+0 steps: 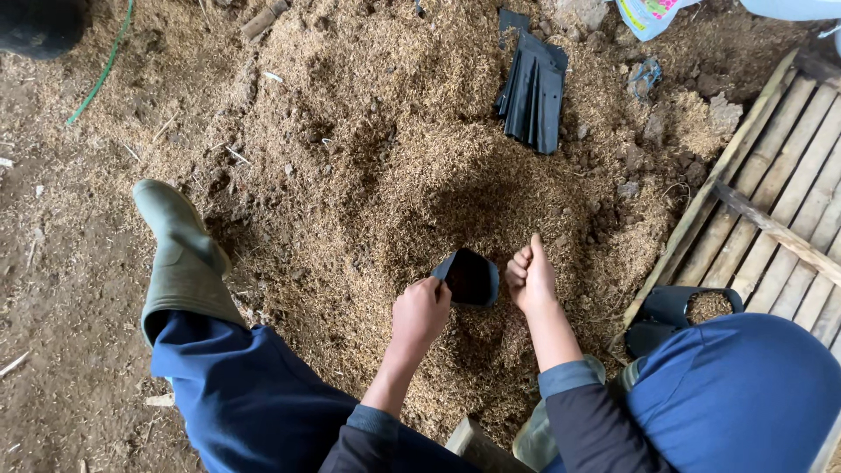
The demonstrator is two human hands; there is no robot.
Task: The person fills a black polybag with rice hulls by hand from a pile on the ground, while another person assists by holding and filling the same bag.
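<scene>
A small black plastic seedling bag (471, 278) stands open in a heap of husk and soil mix (412, 158). My left hand (421, 312) pinches the bag's left rim. Beside the bag's right rim my right hand (528, 275) is closed in a fist; I cannot tell whether it holds any mix. The bag's inside looks dark.
A stack of flat black bags (533, 89) lies at the top of the heap. A filled black bag (692, 308) rests by a wooden slatted rack (780, 201) at the right. My green rubber boot (180, 254) is at the left. A green hose (103, 68) crosses the top left.
</scene>
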